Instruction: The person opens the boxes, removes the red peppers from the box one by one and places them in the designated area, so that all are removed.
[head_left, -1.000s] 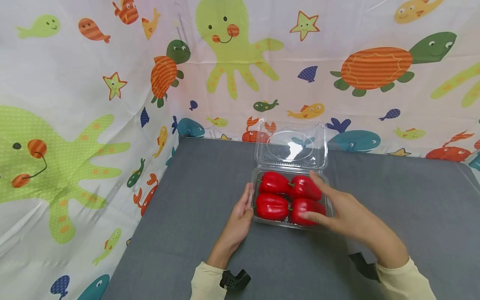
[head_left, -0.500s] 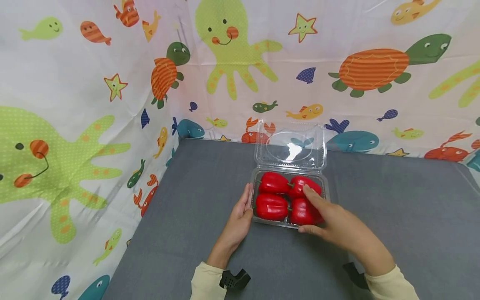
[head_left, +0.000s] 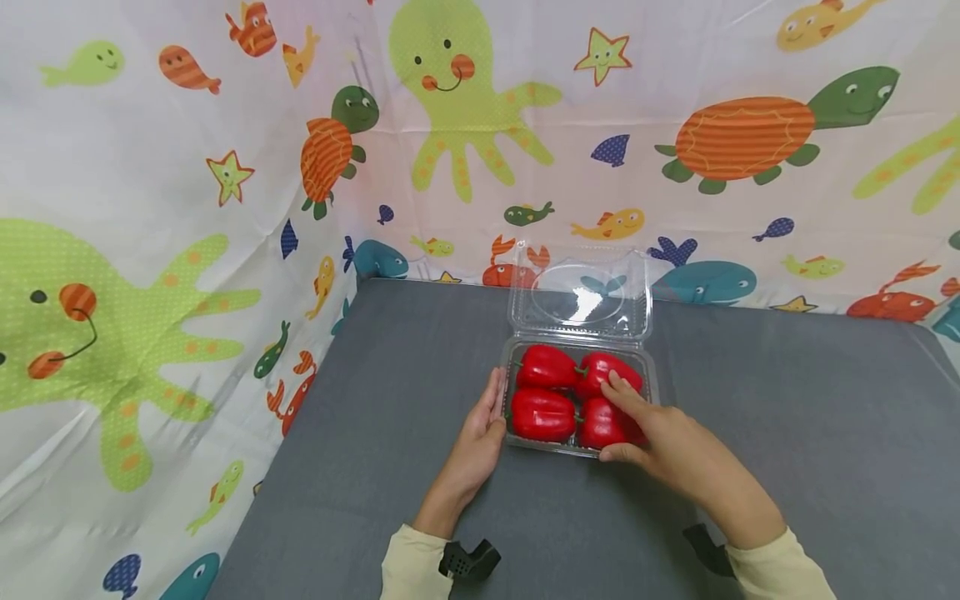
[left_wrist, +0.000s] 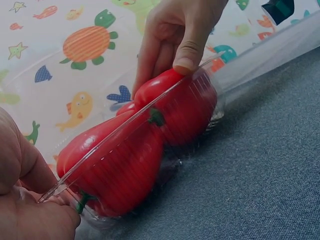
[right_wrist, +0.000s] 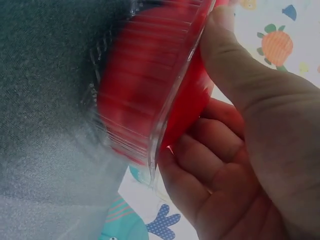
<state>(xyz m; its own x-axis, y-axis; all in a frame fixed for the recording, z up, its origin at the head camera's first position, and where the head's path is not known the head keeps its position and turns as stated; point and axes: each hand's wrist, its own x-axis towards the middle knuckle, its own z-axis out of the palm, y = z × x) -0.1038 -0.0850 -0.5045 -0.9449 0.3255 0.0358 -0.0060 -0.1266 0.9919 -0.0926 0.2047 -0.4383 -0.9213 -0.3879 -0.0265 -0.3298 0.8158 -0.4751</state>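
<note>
A clear plastic clamshell container point(head_left: 542, 446) holds several red bell peppers in two rows on the grey table. My left hand point(head_left: 477, 433) holds its left rim, with the rim between thumb and fingers in the left wrist view. My right hand point(head_left: 678, 454) grips the near right bell pepper point(head_left: 598, 423), which sits in the container. In the right wrist view the thumb point(right_wrist: 225, 55) lies on one side of this pepper and curled fingers on the other. The far right pepper point(head_left: 600, 367) touches my right fingertips. Its neighbours are the far left pepper point(head_left: 546, 367) and near left pepper point(head_left: 543, 414).
The container's clear lid point(head_left: 581, 296) stands raised at the back, near the wall cloth point(head_left: 465, 225) printed with sea animals. Grey cloth point(head_left: 360, 467) covers the table. Black straps point(head_left: 471, 560) sit at both wrists.
My right hand has moved left and in over the near right pepper, its fingers closing from the container's right edge onto the pepper. The left hand and container have stayed in place.
</note>
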